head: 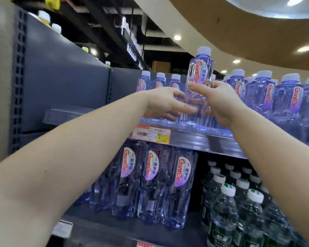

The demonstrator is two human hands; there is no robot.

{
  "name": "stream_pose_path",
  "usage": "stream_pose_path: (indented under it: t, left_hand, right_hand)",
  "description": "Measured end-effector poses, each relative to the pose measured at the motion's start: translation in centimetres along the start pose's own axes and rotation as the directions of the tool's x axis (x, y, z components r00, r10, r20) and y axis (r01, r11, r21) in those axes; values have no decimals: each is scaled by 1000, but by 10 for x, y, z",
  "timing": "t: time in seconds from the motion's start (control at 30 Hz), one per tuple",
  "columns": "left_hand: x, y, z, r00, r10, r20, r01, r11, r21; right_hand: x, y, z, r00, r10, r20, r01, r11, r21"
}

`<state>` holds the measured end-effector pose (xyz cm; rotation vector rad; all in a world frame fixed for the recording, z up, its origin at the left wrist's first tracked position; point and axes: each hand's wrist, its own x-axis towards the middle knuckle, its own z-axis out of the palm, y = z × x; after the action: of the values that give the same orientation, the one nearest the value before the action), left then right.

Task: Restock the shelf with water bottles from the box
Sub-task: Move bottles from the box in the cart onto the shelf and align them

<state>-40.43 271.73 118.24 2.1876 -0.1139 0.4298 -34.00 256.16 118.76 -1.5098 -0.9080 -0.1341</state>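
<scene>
I hold a clear, square-shouldered plastic Ganten water bottle [200, 79] upright above the front edge of the upper shelf [194, 138], its white cap up and oval label reading "Ganten". My right hand [219, 102] pinches its lower body between thumb and fingers; my left hand [164, 102] reaches beside its base, fingers loosely spread, touching it. More Ganten bottles [268, 93] fill the shelf's right end. A yellow-and-white price tag [152, 133] sits on the shelf edge. Below stand larger Ganten bottles [178, 186] and green-labelled bottles [225, 218].
</scene>
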Motion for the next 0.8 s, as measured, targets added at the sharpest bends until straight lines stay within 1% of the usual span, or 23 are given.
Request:
stream_pose_path:
  t: [0.1,0.2,0.27,0.37,0.47,0.57,0.8]
  left_hand:
    - [2,-2,7,995,34,-92,-38,998,-43]
    - [9,-7,8,987,31,-159,-37,999,-32]
    - [16,-10,7,982,-12,-186,12,1000,-1]
    - [29,-17,5,965,-123,-232,147,985,92]
    - [45,-22,4,942,-216,-257,248,964,99]
    - [59,-26,7,935,-227,-272,274,950,149]
    - [83,-31,13,931,-210,-298,277,939,205]
  right_hand:
    - [4,1,8,1000,8,4,-8,1000,16]
    - [9,5,9,1000,-2,29,3,999,-32]
    - [10,7,5,1000,-4,20,6,995,-98]
    - [9,15,-8,999,-11,-46,1,977,-213]
    - [6,30,-23,998,-30,-58,14,963,-268]
    - [3,41,-32,997,-36,-72,12,951,-310]
    - [5,54,-36,992,-66,-106,31,953,-300]
